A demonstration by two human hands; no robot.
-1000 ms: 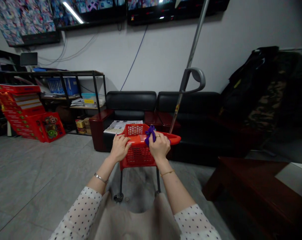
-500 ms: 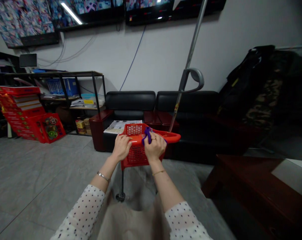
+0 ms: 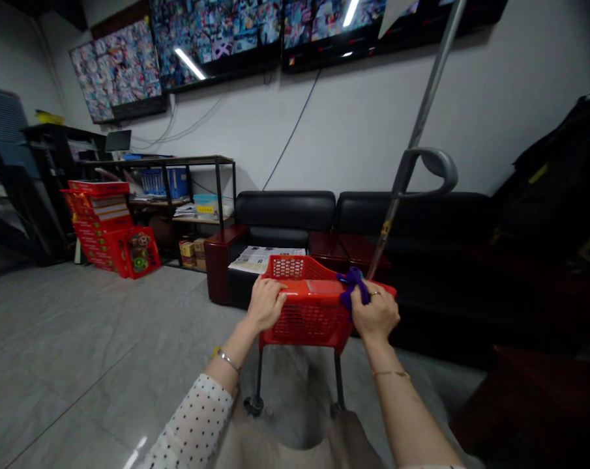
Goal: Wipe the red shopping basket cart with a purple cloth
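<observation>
A small red plastic shopping cart [image 3: 307, 326] stands in front of me, with a mesh basket and dark legs on casters. My left hand [image 3: 266, 303] is wrapped over the left end of the cart's handle [image 3: 319, 288]. Bunched in my right hand [image 3: 375, 314] is a purple cloth [image 3: 354, 285], pressed against the handle near its right end. A grey metal pole [image 3: 429, 91] with a looped grip [image 3: 444, 168] rises from the cart's right side. The fingertips of both hands are partly hidden by the handle and cloth.
Black sofas [image 3: 285, 210] with dark red wooden armrests stand just beyond the cart; newspapers [image 3: 263, 258] lie on one seat. Stacked red boxes [image 3: 102, 228] and a shelf [image 3: 197, 160] are at left. A dark wooden table [image 3: 524, 391] is at lower right.
My right hand has slid rightward along the handle with the purple cloth, farther from my left hand, which keeps its hold. The view has swung left, so the surroundings appear farther right.
</observation>
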